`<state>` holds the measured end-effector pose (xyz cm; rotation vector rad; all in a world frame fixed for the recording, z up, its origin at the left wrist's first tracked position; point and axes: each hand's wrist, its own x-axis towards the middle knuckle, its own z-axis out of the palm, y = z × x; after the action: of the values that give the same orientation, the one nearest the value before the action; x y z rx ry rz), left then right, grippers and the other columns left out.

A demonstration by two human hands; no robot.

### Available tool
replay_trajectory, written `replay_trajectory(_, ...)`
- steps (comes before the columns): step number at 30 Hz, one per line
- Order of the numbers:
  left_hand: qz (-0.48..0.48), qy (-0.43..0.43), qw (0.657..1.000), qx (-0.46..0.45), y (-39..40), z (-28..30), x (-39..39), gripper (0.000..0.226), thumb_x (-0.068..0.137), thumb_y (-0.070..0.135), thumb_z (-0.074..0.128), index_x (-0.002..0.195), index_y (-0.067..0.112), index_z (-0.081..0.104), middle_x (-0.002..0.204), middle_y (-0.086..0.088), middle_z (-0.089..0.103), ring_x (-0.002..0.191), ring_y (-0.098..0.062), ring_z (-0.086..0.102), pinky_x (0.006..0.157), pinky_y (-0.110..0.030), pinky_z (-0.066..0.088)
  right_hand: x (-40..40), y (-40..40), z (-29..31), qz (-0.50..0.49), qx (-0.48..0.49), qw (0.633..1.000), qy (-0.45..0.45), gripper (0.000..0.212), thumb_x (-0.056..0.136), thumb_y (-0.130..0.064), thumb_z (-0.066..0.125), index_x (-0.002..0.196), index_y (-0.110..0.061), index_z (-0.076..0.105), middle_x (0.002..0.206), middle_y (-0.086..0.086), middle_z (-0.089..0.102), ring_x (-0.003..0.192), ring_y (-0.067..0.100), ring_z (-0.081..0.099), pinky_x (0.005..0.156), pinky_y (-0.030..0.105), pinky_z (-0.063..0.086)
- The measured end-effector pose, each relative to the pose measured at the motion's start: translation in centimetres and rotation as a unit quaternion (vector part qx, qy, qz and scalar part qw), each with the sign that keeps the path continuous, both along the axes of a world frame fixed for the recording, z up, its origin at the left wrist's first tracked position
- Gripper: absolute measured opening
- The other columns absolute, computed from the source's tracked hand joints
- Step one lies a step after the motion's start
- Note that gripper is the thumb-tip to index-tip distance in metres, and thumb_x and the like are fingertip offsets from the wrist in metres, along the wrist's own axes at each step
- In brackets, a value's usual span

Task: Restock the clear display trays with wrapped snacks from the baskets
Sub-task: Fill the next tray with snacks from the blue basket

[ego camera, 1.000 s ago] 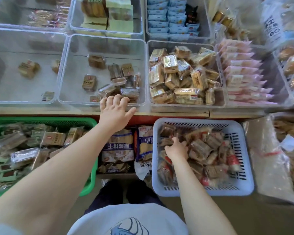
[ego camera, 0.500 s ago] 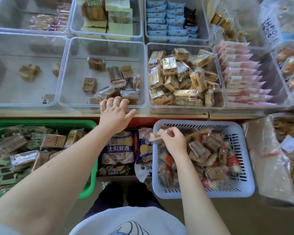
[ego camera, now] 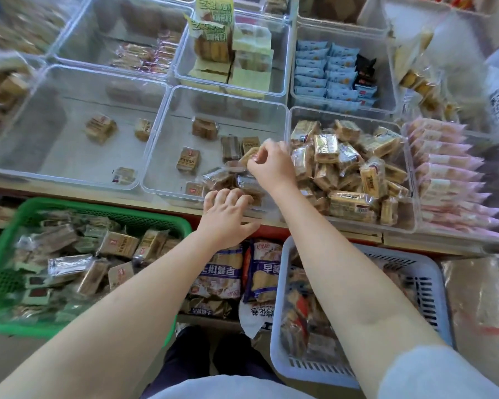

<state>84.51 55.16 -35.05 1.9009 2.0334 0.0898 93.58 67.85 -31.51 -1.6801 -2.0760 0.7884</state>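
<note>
Right hand (ego camera: 271,165) pinches a wrapped snack (ego camera: 249,154) over the centre tray (ego camera: 156,156); left hand (ego camera: 228,214) rests spread and empty on that tray's near rim. Snack long axis runs lower left to upper right. Centre tray is sparsely filled, centre-left tray (ego camera: 35,119) nearly bare; green basket (ego camera: 144,218) and grey basket (ego camera: 428,272) remain stocked

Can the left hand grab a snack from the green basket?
Probably yes. The left hand rests on the clear tray's front rim, holding nothing, and the open-topped green basket sits just below it, with nothing covering its snacks.
</note>
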Motion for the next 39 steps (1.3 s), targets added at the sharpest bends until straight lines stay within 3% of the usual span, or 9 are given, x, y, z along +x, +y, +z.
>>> replay_trajectory(5,0.002,0.001,1.000,-0.001,0.1,0.0,-0.4,0.061,0.091,0.062,0.045,0.144,0.034,0.038,0.153,0.005,0.031,0.144,-0.020,0.017,0.118,-0.043,0.002,-1.0,1.7,-2.4,0.100,-0.017,0.982,-0.161,0.018,0.091,-0.030,0.063,0.084,-0.014,0.068,0.099,0.007,0.061,0.096,0.026,0.058,0.084,0.037,0.052)
replay_trajectory(12,0.004,0.009,1.000,0.011,0.1,-0.4,-0.5,0.060,0.090,0.062,0.046,0.144,0.036,0.037,0.153,0.005,0.030,0.144,-0.021,0.017,0.118,-0.043,0.002,4.4,-3.6,1.0,-0.003,0.059,0.995,0.083,0.020,0.097,-0.013,0.052,0.093,-0.010,0.071,0.089,0.002,0.066,0.078,0.014,0.056,0.068,0.023,0.043)
replay_trajectory(16,0.003,0.014,1.000,0.023,0.1,-0.5,-0.5,0.058,0.090,0.059,0.048,0.142,0.034,0.040,0.150,0.004,0.033,0.142,-0.021,0.020,0.117,-0.042,0.003,10.6,-10.2,-0.9,-0.159,-0.010,0.976,0.149,0.021,0.096,-0.015,0.051,0.080,-0.011,0.065,0.067,0.000,0.061,0.062,0.016,0.054,0.058,0.028,0.043)
replay_trajectory(21,0.008,0.020,0.999,0.027,0.0,-0.7,0.0,0.058,0.090,0.059,0.048,0.141,0.033,0.042,0.149,0.003,0.035,0.141,-0.023,0.023,0.118,-0.043,0.004,14.3,-15.3,-8.3,-0.233,-0.118,0.965,-0.025,0.016,0.096,-0.023,0.055,0.086,-0.013,0.063,0.087,0.003,0.065,0.084,0.028,0.062,0.062,0.032,0.043)
replay_trajectory(23,0.010,0.024,0.999,0.028,0.0,-0.9,0.0,0.058,0.090,0.060,0.047,0.141,0.033,0.042,0.149,0.002,0.036,0.141,-0.023,0.023,0.118,-0.043,0.004,14.9,-15.8,-10.7,-0.179,-0.160,0.962,-0.134,0.019,0.096,-0.024,0.056,0.113,-0.018,0.063,0.120,0.005,0.059,0.113,0.027,0.056,0.080,0.037,0.050)
replay_trajectory(26,0.006,0.034,0.999,0.037,0.0,-1.3,-0.1,0.058,0.089,0.061,0.047,0.140,0.032,0.043,0.148,0.002,0.037,0.141,-0.023,0.025,0.118,-0.043,0.006,15.5,-16.0,-13.0,-0.086,-0.246,0.935,-0.243,0.052,0.096,-0.022,0.059,0.145,-0.027,0.044,0.153,0.005,0.036,0.143,0.030,0.030,0.108,0.046,0.041)
replay_trajectory(30,0.004,0.036,0.999,0.037,0.1,-1.5,-0.1,0.058,0.089,0.060,0.047,0.139,0.033,0.043,0.148,0.002,0.036,0.140,-0.024,0.025,0.118,-0.043,0.007,15.7,-16.0,-13.8,-0.108,-0.200,0.937,-0.267,0.037,0.098,-0.009,0.050,0.132,-0.021,0.057,0.146,0.006,0.048,0.138,0.031,0.035,0.109,0.043,0.039)
replay_trajectory(35,0.002,0.034,0.999,0.024,-0.1,-1.6,-0.2,0.058,0.089,0.062,0.045,0.140,0.033,0.042,0.148,0.002,0.036,0.141,-0.024,0.023,0.119,-0.044,0.006,16.6,-14.6,-11.1,-0.143,-0.247,0.938,-0.195,0.034,0.094,-0.032,0.057,0.127,-0.025,0.062,0.129,0.002,0.063,0.130,0.032,0.043,0.103,0.045,0.044)
replay_trajectory(39,0.021,-0.003,1.000,0.016,0.0,-1.3,0.0,0.059,0.096,0.066,0.025,0.140,0.032,0.045,0.148,0.004,0.037,0.141,-0.020,0.022,0.118,-0.042,0.003,16.5,-14.0,-3.0,-0.168,-0.256,0.949,0.069,0.019,0.091,-0.030,0.066,0.105,-0.018,0.063,0.101,-0.005,0.066,0.097,0.019,0.061,0.074,0.029,0.050)
